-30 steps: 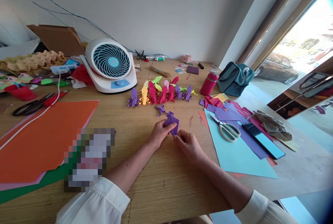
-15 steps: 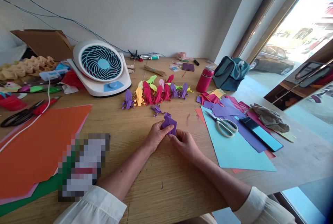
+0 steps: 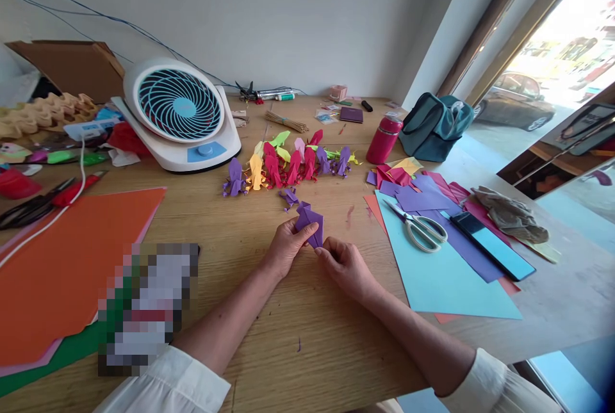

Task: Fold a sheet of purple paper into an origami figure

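A folded piece of purple paper (image 3: pixel 314 222) is held above the middle of the wooden table (image 3: pixel 259 362). My left hand (image 3: pixel 288 243) grips it from the left, thumb flat across its front. At its lower tip, my right hand (image 3: pixel 343 262) is closed, with thumb and forefinger pinching the paper's bottom end. Just beyond lie small purple paper scraps (image 3: pixel 289 196). Behind them stands a row of folded paper figures (image 3: pixel 271 166) in purple, orange, red, pink and green.
To the right, scissors (image 3: pixel 423 230) and a phone (image 3: pixel 490 243) rest on coloured sheets (image 3: pixel 432 285). A red flask (image 3: pixel 384 139) and a teal bag (image 3: pixel 435 128) stand behind. On the left are a white fan (image 3: pixel 177 112), orange paper (image 3: pixel 72 259) and dark-handled scissors (image 3: pixel 33 205).
My right hand has shifted slightly right, down along the paper to its lower tip. The paper's bottom now looks narrower and more pointed. The camera view has tilted a little.
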A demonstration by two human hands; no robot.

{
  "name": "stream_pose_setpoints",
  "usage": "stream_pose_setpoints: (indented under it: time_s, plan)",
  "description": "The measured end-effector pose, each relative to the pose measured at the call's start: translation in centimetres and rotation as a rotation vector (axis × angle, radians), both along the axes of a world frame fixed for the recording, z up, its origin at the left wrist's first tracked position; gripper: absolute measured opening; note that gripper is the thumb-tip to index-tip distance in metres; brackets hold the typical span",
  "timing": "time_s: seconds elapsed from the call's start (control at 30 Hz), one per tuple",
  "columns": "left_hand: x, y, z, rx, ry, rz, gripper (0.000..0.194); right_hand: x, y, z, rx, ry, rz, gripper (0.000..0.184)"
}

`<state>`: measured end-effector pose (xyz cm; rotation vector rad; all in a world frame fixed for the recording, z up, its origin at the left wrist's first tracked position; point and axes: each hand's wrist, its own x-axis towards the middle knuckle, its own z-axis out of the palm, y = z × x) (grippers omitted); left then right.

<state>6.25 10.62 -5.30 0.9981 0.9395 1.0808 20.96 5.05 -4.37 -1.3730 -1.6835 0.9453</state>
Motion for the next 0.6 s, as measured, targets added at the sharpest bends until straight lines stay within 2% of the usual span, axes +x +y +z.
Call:
stream_pose_setpoints:
  time_s: [0.3,0.43,0.6]
  plan:
    - [0.1,-0.3,0.7,-0.014,0.007,-0.012,0.037,-0.2,0.0,-0.1,0.001,-0.004,0.036,0.035]
    - [0.2,-0.6,1.1,-0.007,0.034,-0.011,0.038,-0.1,0.0,-0.2,0.018,-0.011,0.01,0.036]
    - [0.0,-0.5,0.5,-0.019,0.023,0.033,0.037,0.0,0.1,0.0,0.035,-0.021,0.007,0.04]
